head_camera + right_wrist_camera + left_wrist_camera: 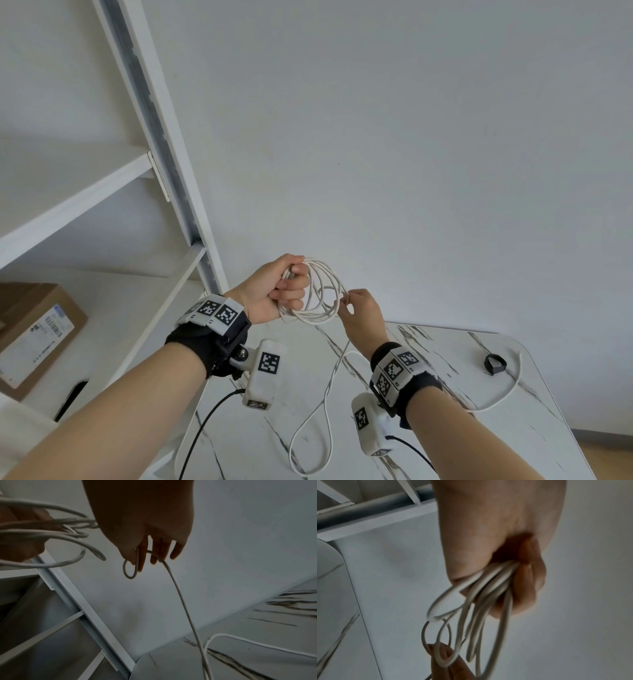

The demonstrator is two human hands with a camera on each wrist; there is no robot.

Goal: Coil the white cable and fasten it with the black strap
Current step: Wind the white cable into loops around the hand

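Note:
My left hand [287, 286] is raised above the table and grips several loops of the white cable [320, 301] in its fist [513, 574]. My right hand [359, 310] is just right of the coil and pinches a strand of the cable [135, 561] between thumb and fingers. From there the loose cable [329, 404] hangs down and runs in a long curve over the marble table [445, 445] to its free end at the right. The black strap [495, 364] lies curled on the table's far right part, apart from both hands.
A white metal shelf unit [161, 144] stands at the left, with a cardboard box [37, 335] on a lower shelf. A plain white wall is behind. Black cords [205, 421] from the wrist cameras hang over the table's near side.

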